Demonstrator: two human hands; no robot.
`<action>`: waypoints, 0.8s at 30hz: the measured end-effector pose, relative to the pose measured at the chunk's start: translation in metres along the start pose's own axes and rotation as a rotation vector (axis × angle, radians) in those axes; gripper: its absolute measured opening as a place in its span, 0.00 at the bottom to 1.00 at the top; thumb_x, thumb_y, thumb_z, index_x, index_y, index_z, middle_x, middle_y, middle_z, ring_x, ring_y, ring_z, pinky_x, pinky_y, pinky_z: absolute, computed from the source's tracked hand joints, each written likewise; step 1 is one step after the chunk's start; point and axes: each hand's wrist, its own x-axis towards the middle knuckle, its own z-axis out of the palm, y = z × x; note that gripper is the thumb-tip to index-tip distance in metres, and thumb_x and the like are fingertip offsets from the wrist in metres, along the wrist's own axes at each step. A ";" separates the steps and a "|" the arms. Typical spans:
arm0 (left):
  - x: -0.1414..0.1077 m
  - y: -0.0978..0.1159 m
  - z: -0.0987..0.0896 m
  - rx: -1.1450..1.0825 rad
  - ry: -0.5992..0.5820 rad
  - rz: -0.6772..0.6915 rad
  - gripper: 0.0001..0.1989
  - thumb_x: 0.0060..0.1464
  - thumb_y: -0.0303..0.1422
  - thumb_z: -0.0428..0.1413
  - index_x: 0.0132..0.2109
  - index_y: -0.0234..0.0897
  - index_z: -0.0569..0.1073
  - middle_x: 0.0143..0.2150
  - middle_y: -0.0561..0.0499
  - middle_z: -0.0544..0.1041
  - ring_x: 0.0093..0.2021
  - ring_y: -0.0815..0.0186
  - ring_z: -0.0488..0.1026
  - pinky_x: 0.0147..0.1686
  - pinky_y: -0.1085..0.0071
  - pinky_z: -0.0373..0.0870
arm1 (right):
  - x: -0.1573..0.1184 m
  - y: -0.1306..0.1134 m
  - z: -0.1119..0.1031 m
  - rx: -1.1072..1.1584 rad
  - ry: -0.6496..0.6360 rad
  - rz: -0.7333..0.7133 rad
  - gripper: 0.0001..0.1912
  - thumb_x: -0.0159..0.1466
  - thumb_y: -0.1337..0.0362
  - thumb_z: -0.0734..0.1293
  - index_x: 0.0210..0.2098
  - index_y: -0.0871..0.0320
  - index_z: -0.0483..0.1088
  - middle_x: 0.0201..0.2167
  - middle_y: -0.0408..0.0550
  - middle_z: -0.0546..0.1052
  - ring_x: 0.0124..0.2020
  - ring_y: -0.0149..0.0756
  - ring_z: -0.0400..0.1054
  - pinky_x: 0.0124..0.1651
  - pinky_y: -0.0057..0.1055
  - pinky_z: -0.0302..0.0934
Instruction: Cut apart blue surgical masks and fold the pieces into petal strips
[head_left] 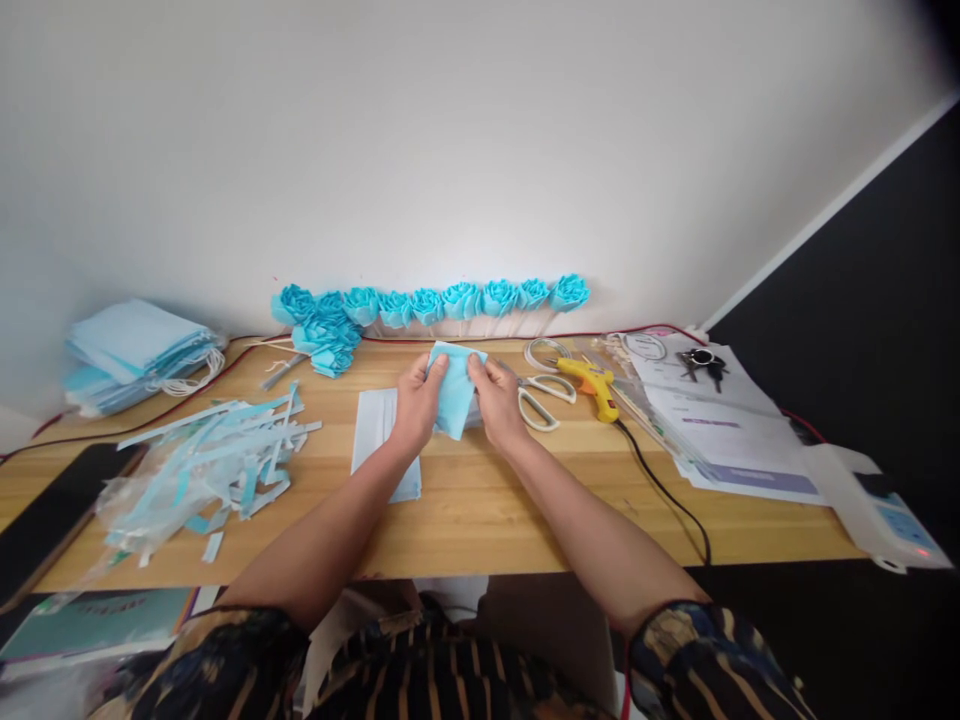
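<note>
My left hand (420, 397) and my right hand (496, 396) are both closed on a light blue fabric sheet (454, 390), which looks like face-mask material. The thumbs press on its near face, and the sheet hangs between them above the desk. Below and left of it lies a pale, flat mask piece (407, 483), partly covered by my left forearm. To the right of my right hand rest white-handled scissors (541, 412), their blades hidden behind that hand. A yellow glue gun (592, 385) lies beside the scissors, its cord running to the desk's front edge.
Blue fabric flowers (461, 299) line the wall behind. At left are stacked masks (139, 350), cut strips (232, 460) and a dark phone (64, 510). Papers (727, 425) with keys (703, 366) and a white power strip (877, 510) occupy the right side.
</note>
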 end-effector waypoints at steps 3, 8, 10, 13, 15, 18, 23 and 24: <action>0.002 0.000 -0.002 -0.002 0.005 -0.017 0.20 0.51 0.50 0.61 0.32 0.35 0.71 0.24 0.56 0.66 0.24 0.72 0.59 0.24 0.75 0.58 | 0.000 0.002 0.000 0.005 -0.005 -0.009 0.29 0.60 0.39 0.63 0.19 0.55 0.53 0.19 0.39 0.56 0.23 0.28 0.51 0.26 0.27 0.50; 0.006 0.001 -0.006 0.068 0.084 0.049 0.19 0.52 0.48 0.60 0.32 0.35 0.73 0.26 0.54 0.69 0.27 0.69 0.63 0.27 0.74 0.60 | 0.001 0.003 -0.002 0.106 -0.104 0.029 0.29 0.61 0.37 0.61 0.21 0.56 0.62 0.19 0.42 0.65 0.23 0.30 0.61 0.28 0.28 0.59; 0.007 0.002 -0.006 0.092 0.103 0.088 0.17 0.53 0.47 0.59 0.32 0.35 0.73 0.27 0.53 0.70 0.29 0.68 0.64 0.30 0.73 0.62 | 0.002 0.005 -0.003 0.089 -0.145 0.040 0.29 0.60 0.37 0.62 0.21 0.56 0.64 0.19 0.43 0.67 0.23 0.32 0.63 0.29 0.29 0.61; 0.007 0.002 -0.005 0.110 0.097 0.110 0.17 0.54 0.46 0.58 0.31 0.35 0.72 0.28 0.52 0.70 0.30 0.68 0.65 0.31 0.73 0.62 | 0.003 0.009 -0.003 0.001 -0.195 0.043 0.26 0.58 0.40 0.68 0.21 0.57 0.66 0.18 0.41 0.67 0.23 0.31 0.62 0.27 0.29 0.58; 0.007 0.002 -0.004 0.102 0.067 0.126 0.17 0.54 0.46 0.58 0.30 0.35 0.71 0.28 0.52 0.70 0.31 0.68 0.65 0.32 0.73 0.62 | 0.003 0.012 -0.003 -0.037 -0.175 0.009 0.24 0.56 0.43 0.70 0.22 0.57 0.67 0.18 0.40 0.66 0.22 0.30 0.60 0.26 0.28 0.55; 0.007 0.002 -0.003 0.052 0.055 0.120 0.18 0.54 0.47 0.58 0.31 0.35 0.71 0.27 0.53 0.68 0.30 0.69 0.63 0.31 0.73 0.61 | 0.002 0.014 -0.002 -0.062 -0.126 -0.066 0.24 0.59 0.45 0.69 0.20 0.58 0.65 0.18 0.39 0.63 0.23 0.28 0.56 0.26 0.27 0.51; 0.007 0.002 -0.002 -0.071 0.030 0.041 0.22 0.51 0.51 0.60 0.30 0.35 0.69 0.26 0.54 0.66 0.27 0.71 0.60 0.28 0.74 0.60 | 0.000 0.015 -0.004 -0.090 -0.112 -0.130 0.27 0.63 0.43 0.64 0.19 0.57 0.58 0.18 0.38 0.58 0.23 0.28 0.52 0.26 0.28 0.48; 0.007 0.001 -0.001 -0.093 0.022 0.025 0.22 0.51 0.52 0.60 0.31 0.35 0.69 0.25 0.54 0.65 0.26 0.72 0.60 0.27 0.74 0.59 | 0.000 0.016 -0.004 -0.109 -0.121 -0.134 0.27 0.64 0.42 0.63 0.20 0.56 0.57 0.19 0.38 0.57 0.23 0.28 0.51 0.26 0.28 0.48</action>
